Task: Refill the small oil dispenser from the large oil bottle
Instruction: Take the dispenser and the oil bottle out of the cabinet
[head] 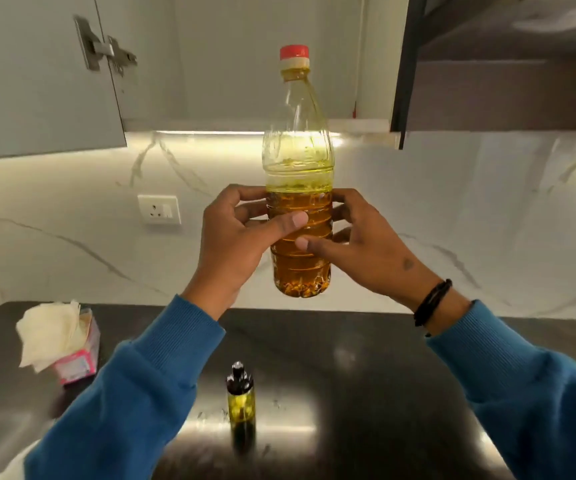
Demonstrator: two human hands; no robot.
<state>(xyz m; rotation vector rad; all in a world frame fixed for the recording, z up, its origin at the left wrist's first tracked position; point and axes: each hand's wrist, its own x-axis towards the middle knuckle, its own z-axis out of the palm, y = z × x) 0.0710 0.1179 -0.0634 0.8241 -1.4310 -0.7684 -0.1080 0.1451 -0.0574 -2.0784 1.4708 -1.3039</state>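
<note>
While both hands clamp the large oil bottle [298, 202] upright in the air, the left hand [241, 240] and right hand [359, 247] each wrap its ribbed middle, thumbs in front, so the grip is closed from both sides. Above the grip, the red cap [294, 53] is on, so nothing can pour yet. Below the grip, on the table [401, 393], stands the small oil dispenser [241, 403], its dark top also in place (both need opening first). The risk I see: thin plastic may buckle under a squeeze once uncapped, sending oil over the narrow dispenser mouth. Below and left of the grip sits a tissue box [72, 351], clear of the pouring path; an open cabinet door [37, 74] hangs above left.
</note>
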